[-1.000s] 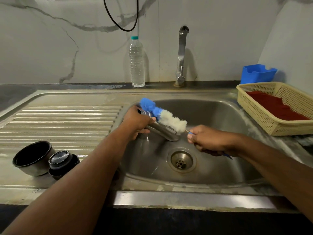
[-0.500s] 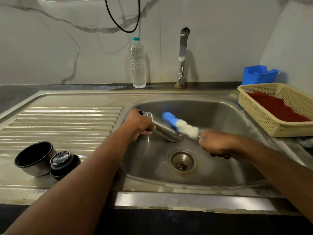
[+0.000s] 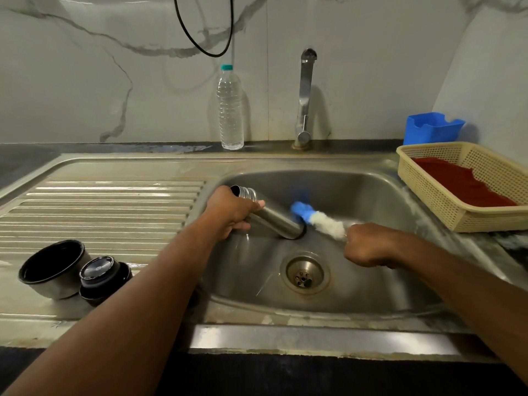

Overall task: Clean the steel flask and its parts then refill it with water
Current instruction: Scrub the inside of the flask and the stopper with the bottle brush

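Note:
My left hand [image 3: 233, 211] grips the steel flask [image 3: 275, 220] near its threaded neck, holding it tilted over the sink basin [image 3: 357, 192] with its open mouth up-left and its base down-right. My right hand [image 3: 370, 245] holds the handle of a bottle brush [image 3: 315, 217] with a blue tip and white bristles. The brush head lies against the flask's base end. On the drainboard at the left stand the flask's steel cup lid [image 3: 54, 268] and black stopper [image 3: 103, 274].
A tap [image 3: 305, 98] rises behind the basin, with a clear plastic water bottle [image 3: 230, 110] to its left. A beige basket [image 3: 468, 185] holding a red cloth sits at the right, a blue container [image 3: 431, 128] behind it. The drain [image 3: 305, 272] is below the flask.
The brush has slid down the flask's outside, from near the neck to the base end. My right hand drew back to the right. The flask stayed tilted in my left hand.

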Demonstrator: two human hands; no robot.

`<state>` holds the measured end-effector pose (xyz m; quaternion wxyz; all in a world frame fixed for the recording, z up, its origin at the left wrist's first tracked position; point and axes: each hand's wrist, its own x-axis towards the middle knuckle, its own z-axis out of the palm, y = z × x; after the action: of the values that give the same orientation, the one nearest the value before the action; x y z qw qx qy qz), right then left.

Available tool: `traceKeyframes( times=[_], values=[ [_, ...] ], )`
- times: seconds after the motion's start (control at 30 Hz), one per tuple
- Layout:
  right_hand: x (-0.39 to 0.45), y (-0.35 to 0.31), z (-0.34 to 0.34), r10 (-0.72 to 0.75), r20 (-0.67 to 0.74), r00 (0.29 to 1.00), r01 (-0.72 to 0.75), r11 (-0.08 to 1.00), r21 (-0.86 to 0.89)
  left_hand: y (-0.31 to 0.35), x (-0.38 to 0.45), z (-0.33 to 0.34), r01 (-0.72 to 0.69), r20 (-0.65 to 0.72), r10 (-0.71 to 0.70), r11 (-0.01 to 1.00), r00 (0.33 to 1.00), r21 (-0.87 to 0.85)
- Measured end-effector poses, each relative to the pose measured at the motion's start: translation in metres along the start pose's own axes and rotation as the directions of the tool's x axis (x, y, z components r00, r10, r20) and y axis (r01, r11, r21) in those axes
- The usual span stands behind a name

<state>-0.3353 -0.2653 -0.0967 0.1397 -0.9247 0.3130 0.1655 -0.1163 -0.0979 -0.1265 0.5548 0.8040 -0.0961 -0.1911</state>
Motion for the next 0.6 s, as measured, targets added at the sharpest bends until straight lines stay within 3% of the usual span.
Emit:
traceKeyframes(
  times=[0.07, 0.2, 0.27, 0.37, 0.43, 0.5, 0.6],
  values=[
    [0.002, -0.002, 0.0, -0.015, 0.016, 1.0, 0.013, 0.997, 0.08, 0.0, 0.0, -0.001, -0.008, -0.008, 0.008, 1.0, 1.0, 0.021],
    [0.004, -0.011, -0.002, -0.217, 0.093, 0.972, 0.145, 0.859, 0.491, 0.003, -0.004, -0.002, 0.005, 0.024, -0.005, 1.0, 1.0, -0.022],
    [0.003, -0.012, -0.004, -0.21, 0.124, 0.97, 0.125, 0.863, 0.489, 0.004, -0.004, -0.002, -0.011, 0.026, 0.013, 0.999, 1.0, -0.048],
    [-0.004, -0.006, -0.004, -0.052, 0.064, 0.997, 0.039, 0.981, 0.192, 0.005, -0.006, -0.002, -0.036, 0.016, 0.037, 0.998, 0.999, -0.047],
    [-0.005, -0.002, -0.001, 0.009, 0.036, 0.999, -0.012, 0.998, 0.068, 0.007, -0.009, -0.001, -0.037, 0.032, 0.039, 0.998, 0.999, -0.05],
    [-0.002, -0.004, -0.001, -0.047, 0.03, 0.998, 0.041, 0.983, 0.18, 0.008, -0.011, -0.001, -0.022, 0.022, 0.023, 0.998, 0.999, -0.051],
    [0.002, -0.012, -0.003, -0.214, 0.097, 0.972, 0.138, 0.854, 0.502, 0.008, -0.012, -0.002, 0.035, 0.031, -0.033, 0.997, 0.999, -0.065]
  ],
)
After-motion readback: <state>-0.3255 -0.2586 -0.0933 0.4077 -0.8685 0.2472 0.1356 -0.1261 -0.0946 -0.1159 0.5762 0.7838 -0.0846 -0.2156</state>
